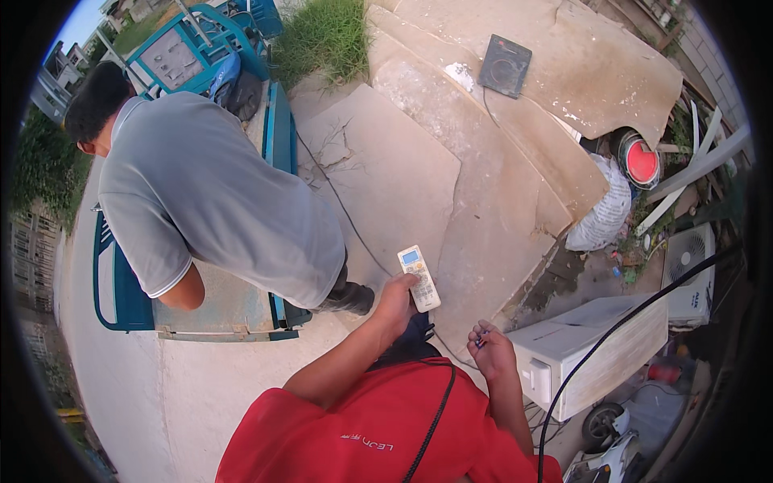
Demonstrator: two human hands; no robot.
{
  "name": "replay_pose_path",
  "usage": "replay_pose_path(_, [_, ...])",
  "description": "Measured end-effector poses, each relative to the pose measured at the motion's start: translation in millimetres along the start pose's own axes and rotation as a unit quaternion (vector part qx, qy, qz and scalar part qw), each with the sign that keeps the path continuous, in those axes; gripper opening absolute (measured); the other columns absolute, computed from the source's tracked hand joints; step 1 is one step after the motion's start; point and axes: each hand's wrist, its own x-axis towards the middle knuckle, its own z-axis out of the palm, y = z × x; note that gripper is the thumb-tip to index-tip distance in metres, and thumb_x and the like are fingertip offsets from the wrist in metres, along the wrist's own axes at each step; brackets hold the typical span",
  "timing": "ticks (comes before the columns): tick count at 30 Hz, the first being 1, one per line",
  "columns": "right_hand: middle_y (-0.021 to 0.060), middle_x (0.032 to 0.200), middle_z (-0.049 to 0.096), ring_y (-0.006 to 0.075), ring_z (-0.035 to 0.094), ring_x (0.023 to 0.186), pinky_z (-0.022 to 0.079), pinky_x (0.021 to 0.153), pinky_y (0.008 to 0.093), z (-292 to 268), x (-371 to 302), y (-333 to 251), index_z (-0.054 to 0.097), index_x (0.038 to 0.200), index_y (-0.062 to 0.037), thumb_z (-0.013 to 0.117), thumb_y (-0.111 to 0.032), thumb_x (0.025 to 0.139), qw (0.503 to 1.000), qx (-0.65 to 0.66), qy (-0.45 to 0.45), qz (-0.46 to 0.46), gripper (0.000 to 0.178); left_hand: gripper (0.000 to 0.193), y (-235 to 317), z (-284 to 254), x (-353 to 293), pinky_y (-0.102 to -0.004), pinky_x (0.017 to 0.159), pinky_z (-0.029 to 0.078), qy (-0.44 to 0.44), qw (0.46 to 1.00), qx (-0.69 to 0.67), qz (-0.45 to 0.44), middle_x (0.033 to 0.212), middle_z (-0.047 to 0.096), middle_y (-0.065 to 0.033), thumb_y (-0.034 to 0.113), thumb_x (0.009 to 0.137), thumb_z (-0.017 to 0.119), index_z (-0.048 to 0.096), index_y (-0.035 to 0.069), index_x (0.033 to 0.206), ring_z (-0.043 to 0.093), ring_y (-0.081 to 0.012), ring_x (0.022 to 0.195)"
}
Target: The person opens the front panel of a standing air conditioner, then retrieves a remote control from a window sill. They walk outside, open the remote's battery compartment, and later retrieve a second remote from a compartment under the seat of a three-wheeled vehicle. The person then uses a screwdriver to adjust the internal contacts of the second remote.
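Far to the left of the remote control stands a teal cargo vehicle [141, 302], with its flat bed and side panels. A co-worker [217, 193] in a grey polo shirt bends over this bed, also left of the remote control, with the back turned to it. A thin dark cable [334, 190] runs over the pale ground, to the upper left of the remote control.

The person's left hand [396, 302] is clamped on the lower left side of the remote control [420, 286], which is cream-white with a small blue display at its far end; the thumb lies on the buttons. The remote control is held in the air, in front of the person's red shirt [346, 431].

To its lower right, the right hand [495, 350] has its fingers curled together around a small dark-blue object [481, 341], too small to identify. Beyond the remote control, to the upper right, a black square hotplate [505, 66] lies on flat sheets [596, 72]. Further right of the remote control are a long white box-shaped appliance [588, 338], a white sack [604, 209], a bucket [642, 163] showing red, and an outdoor air-conditioner unit [688, 270].
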Motion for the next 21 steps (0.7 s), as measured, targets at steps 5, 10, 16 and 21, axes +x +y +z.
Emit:
replay_pose_path(5, [0.0230, 0.121, 0.064, 0.0355, 0.068, 0.108, 0.060, 0.087, 0.0396, -1.5, 23.0, -62.8, 0.044, 0.140, 0.0106, 0.053, -0.001, 0.100, 0.996, -0.080, 0.007, 0.045, 0.042, 0.037, 22.9, 35.4, 37.1, -0.0483, 0.094, 0.054, -0.005, 1.000, -0.006, 0.003, 0.119, 0.069, -0.0163, 0.018, 0.100, 0.046, 0.052, 0.000, 0.132, 0.068, -0.0284, 0.108])
replay_pose_path(10, [0.0059, 0.101, 0.068, 0.0135, 0.065, 0.080, 0.054, 0.060, 0.0262, 21.7, 59.0, -117.3, 0.057, 0.128, -0.0043, 0.056, -0.021, 0.108, 0.993, -0.091, -0.074, 0.033, 0.026, 0.034, 45.8, 47.8, 57.1, -0.0466, 0.096, 0.055, -0.027, 0.998, -0.043, 0.049, 0.117, 0.069, -0.0173, 0.015, 0.099, 0.048, 0.053, 0.000, 0.130, 0.068, -0.0288, 0.108])
replay_pose_path(16, [0.0018, 0.089, 0.056, 0.0096, 0.046, 0.064, 0.039, 0.053, 0.0239, 85.7, 121.2, -172.1, 0.056, 0.124, -0.0093, 0.054, -0.017, 0.106, 0.975, -0.157, -0.146, 0.067, 0.019, 0.036, 70.5, 34.5, 62.1, -0.0470, 0.092, 0.057, -0.011, 0.959, -0.243, 0.143, 0.117, 0.069, -0.0182, 0.013, 0.099, 0.047, 0.053, 0.000, 0.131, 0.069, -0.0298, 0.106])
replay_pose_path(21, [0.0065, 0.106, 0.064, 0.0133, 0.061, 0.082, 0.051, 0.064, 0.0243, 155.4, 174.2, -198.3, 0.053, 0.134, -0.0007, 0.058, -0.006, 0.099, 0.944, -0.294, -0.132, 0.074, 0.036, 0.040, 83.4, 8.9, 52.0, -0.0456, 0.093, 0.050, 0.160, 0.899, -0.336, 0.228, 0.118, 0.069, -0.0157, 0.019, 0.099, 0.048, 0.050, 0.008, 0.137, 0.066, -0.0257, 0.104])
